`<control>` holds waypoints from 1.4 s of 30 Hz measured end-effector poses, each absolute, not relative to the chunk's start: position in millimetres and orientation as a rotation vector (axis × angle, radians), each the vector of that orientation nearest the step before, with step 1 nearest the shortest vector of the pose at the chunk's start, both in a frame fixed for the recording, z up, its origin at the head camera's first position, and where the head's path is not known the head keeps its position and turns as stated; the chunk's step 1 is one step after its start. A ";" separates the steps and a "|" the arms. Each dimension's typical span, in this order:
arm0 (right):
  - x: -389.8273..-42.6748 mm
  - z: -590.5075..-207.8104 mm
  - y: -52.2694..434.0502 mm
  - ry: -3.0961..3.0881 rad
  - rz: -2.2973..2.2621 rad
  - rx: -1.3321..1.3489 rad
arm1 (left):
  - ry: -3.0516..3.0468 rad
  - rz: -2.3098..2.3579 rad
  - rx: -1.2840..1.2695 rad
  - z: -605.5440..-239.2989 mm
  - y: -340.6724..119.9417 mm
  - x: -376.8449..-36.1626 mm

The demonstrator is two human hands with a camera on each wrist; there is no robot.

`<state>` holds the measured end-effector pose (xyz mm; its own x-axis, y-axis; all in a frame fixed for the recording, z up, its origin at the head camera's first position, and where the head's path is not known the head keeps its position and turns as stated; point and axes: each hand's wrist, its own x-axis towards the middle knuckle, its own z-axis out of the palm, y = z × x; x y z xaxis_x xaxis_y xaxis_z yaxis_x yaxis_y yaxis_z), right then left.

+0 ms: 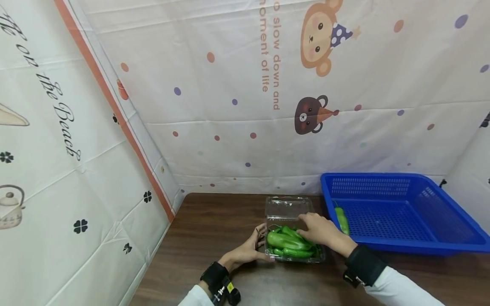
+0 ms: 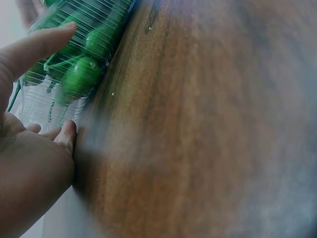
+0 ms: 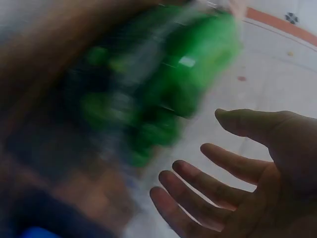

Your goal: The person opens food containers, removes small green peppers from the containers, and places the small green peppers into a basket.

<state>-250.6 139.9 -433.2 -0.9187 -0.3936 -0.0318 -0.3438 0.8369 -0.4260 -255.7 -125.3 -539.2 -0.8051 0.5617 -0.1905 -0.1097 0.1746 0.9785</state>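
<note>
A clear plastic clamshell box [image 1: 323,257] stands on the table with its lid [image 1: 289,208] tipped back, heaped with several long green peppers [image 1: 288,241]. At its left side is my left hand [image 1: 246,250], fingers along the side wall and a straight thumb [image 2: 42,44] across the front corner. Over the right part of the box my right hand [image 1: 321,229] reaches in from the right. In the right wrist view its fingers [image 3: 213,186] are spread, with nothing between them and the thumb, and the peppers blur behind.
A large blue plastic basket [image 1: 386,245] stands to the right of the box. One green pepper [image 1: 342,219] lies inside along its left wall. The dark wooden table [image 1: 214,225] meets printed white cloth walls [image 1: 229,148] at the back and left.
</note>
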 end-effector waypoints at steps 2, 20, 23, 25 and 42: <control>-247.3 -441.5 140.6 2.911 -0.608 -0.571 | 1.931 1.678 0.425 -538.8 -125.5 -255.4; -248.5 -456.4 130.5 2.914 -0.462 -0.533 | 1.922 1.686 0.414 -539.8 -128.1 -251.8; -247.0 -457.1 129.8 2.938 -0.499 -0.526 | 1.913 1.694 0.414 -540.6 -128.7 -251.7; -246.5 -458.0 129.1 2.950 -0.520 -0.538 | 1.907 1.697 0.415 -541.3 -129.3 -251.8; -255.0 -463.2 129.5 2.944 -0.844 -0.588 | 1.934 1.682 0.422 -542.1 -125.2 -255.1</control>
<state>-255.0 129.5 -463.2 -0.9286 -0.3623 0.0804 -0.3499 0.7825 -0.5150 -255.1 -125.2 -542.1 -0.8069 0.5593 -0.1900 -0.1107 0.1727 0.9787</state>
